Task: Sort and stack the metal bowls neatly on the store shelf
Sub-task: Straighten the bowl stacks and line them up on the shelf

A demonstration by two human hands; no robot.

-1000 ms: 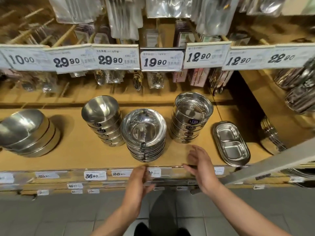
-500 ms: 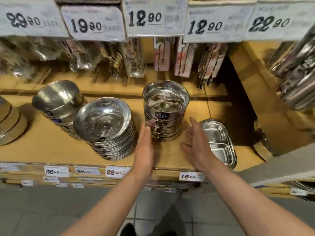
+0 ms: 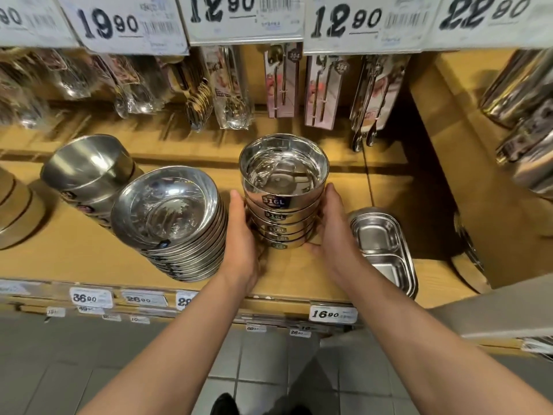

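A stack of several small straight-walled steel bowls (image 3: pixel 282 175) with "316L" stickers stands on the wooden shelf (image 3: pixel 74 253). My left hand (image 3: pixel 242 235) cups its left side and my right hand (image 3: pixel 332 232) cups its right side, with the right thumb curled under the front. To the left leans a stack of wide shallow bowls (image 3: pixel 167 205). Further left is a tilted stack of deeper matte bowls (image 3: pixel 86 166).
A stack of two-compartment steel trays (image 3: pixel 380 247) lies just right of my right hand. Packaged cutlery (image 3: pixel 284 82) hangs behind the bowls under price tags (image 3: pixel 245 16). More steel ware (image 3: pixel 520 94) fills the right side shelf. Part of another bowl stack (image 3: pixel 15 214) shows at the far left.
Both hands have moved forward from the shelf edge and closed in on the two sides of the 316L stack. The view has shifted closer and to the right.
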